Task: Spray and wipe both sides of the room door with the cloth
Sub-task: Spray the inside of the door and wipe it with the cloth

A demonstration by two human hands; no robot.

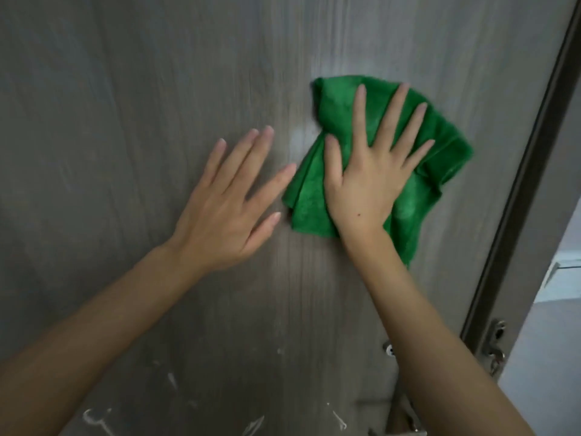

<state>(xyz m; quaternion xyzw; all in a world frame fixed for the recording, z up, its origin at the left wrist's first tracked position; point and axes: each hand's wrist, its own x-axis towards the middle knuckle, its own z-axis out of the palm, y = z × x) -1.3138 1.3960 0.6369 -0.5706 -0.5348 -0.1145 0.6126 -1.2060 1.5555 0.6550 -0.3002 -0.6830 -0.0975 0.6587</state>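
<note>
A grey wood-grain door (125, 105) fills nearly the whole view. A crumpled green cloth (440, 143) lies flat against it, right of centre. My right hand (371, 171) presses the cloth to the door with straight, spread fingers. Just to the left of the cloth, my left hand (229, 199) rests flat on the bare door, fingers straight, its fingertips close to the cloth's left edge. White streaks and drops of spray (94, 416) mark the lower part of the door. No spray bottle is in view.
The door's dark edge (534, 171) runs down the right side, with a metal latch plate (496, 344) low on it. A metal handle part (390, 349) shows beside my right forearm. Beyond the edge, a pale wall and floor (562, 278) appear.
</note>
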